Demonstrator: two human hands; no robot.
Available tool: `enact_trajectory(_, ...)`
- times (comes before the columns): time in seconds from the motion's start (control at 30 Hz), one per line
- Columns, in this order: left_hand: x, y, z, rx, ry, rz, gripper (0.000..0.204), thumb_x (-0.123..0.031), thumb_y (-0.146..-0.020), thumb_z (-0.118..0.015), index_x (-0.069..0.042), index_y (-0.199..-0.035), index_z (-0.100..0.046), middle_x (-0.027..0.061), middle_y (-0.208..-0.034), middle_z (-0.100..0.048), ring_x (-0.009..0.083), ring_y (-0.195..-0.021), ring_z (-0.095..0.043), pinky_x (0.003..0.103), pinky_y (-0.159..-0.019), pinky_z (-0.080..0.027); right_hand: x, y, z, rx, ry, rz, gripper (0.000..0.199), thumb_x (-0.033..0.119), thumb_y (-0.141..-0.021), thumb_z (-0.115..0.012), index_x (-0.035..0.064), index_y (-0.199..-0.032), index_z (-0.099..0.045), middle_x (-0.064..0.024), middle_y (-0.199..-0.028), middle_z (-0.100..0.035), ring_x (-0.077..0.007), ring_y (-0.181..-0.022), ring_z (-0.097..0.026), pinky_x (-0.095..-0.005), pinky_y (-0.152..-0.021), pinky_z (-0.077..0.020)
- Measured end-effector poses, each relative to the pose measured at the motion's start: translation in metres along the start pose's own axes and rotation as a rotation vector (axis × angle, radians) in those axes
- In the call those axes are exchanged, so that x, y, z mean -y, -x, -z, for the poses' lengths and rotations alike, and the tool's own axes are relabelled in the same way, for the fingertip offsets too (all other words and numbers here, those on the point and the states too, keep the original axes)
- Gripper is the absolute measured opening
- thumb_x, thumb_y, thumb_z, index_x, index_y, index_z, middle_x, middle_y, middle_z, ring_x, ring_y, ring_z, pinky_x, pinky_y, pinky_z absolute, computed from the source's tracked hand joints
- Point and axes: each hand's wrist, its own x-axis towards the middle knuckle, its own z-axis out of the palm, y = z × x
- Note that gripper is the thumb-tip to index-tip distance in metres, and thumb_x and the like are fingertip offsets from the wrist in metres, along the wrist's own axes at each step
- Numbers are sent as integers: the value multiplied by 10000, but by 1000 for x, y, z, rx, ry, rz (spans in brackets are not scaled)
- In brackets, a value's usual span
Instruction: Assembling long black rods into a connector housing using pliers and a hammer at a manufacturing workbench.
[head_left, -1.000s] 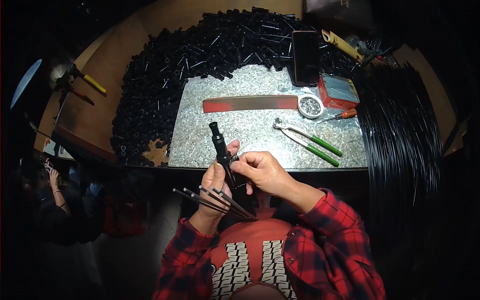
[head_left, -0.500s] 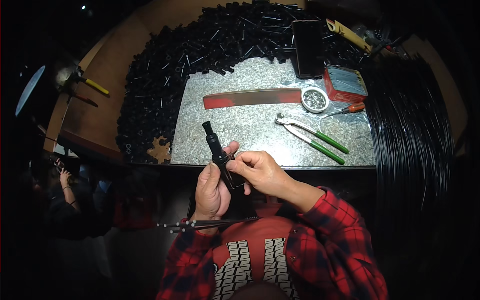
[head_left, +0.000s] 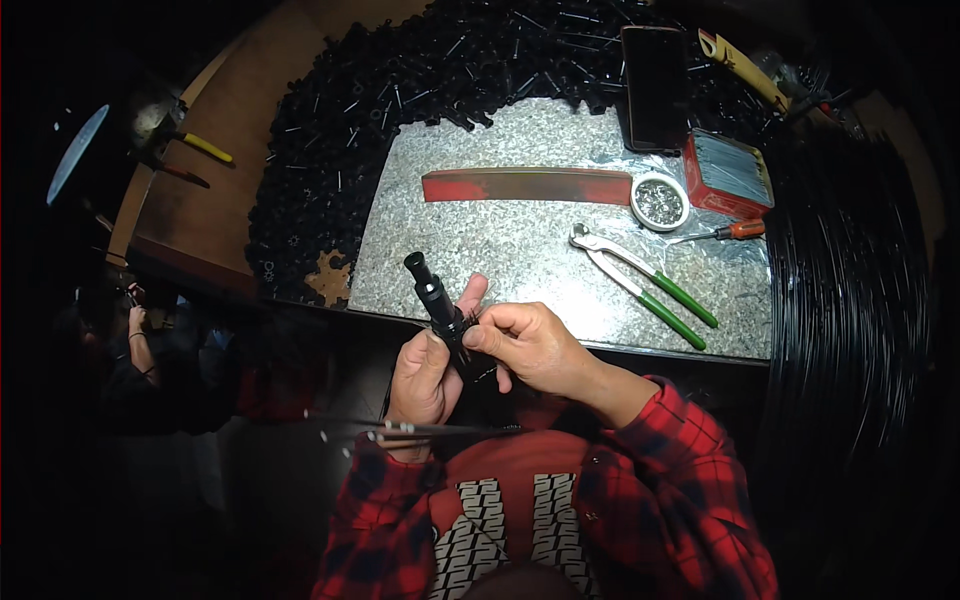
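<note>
My left hand [head_left: 420,378] holds a black stepped tube [head_left: 434,298] upright, tilted a little to the left, its thumb and fingers wrapped round the lower part. Thin black rods spread from the tube's lower end, between my two hands. My right hand [head_left: 530,345] pinches with thumb and forefinger at that lower end; the fingertips hide what is between them. Across my left wrist runs a bunch of thin dark rods with pale tips [head_left: 400,429], slightly blurred. Beyond my right hand, pincers with green handles [head_left: 672,319] lie on the speckled stone slab [head_left: 480,270].
A big pile of black tubular parts [head_left: 330,150] borders the slab. On it lie a red bar [head_left: 525,188], a white bowl [head_left: 635,203] of small metal pieces, a red box [head_left: 728,205] and an orange-handled screwdriver [head_left: 740,231]. A phone [head_left: 655,90] lies behind; long black rods [head_left: 850,270] hang right.
The whole bench has shifted right in the view, so my head has turned slightly. Both hands keep nearly the same hold. The pale-tipped rods by my left wrist have swung and risen slightly.
</note>
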Motion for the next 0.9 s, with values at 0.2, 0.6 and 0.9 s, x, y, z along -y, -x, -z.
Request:
enact_trajectory(0.2, 3, -4, -7, -30, 122, 0, 451, -282, -1007, -451, 64, -1295, -486, 252, -1498, -273, 322, -1379, -318, 444, -1126, -279, 2, 0, 7, 13, 62, 42, 259, 229, -949, -590, 18, -799, -609, -15, -640, -568, -72, -463, -533, -223, -423, -392)
enact_trajectory(0.6, 3, 4, -3, -173, 234, 28, 446, -243, -945, -580, 31, -1286, -491, 211, -1428, -414, 268, -1240, -497, 404, -1060, -390, 2, 4, 1, 61, 162, 29, 249, 226, -942, -595, 43, -782, -539, -1, -629, -521, -62, -514, -497, -236, -471, -379)
enact_trajectory(0.9, -8, 5, 1, -153, 235, 66, 321, -161, -956, -551, -4, -1236, -549, 209, -1413, -433, 287, -1315, -425, 424, -1100, -350, -2, -3, -5, 78, 61, 105, 242, 206, -920, -631, 37, -771, -543, 18, -661, -494, -48, -616, -428, -249, -539, -355)
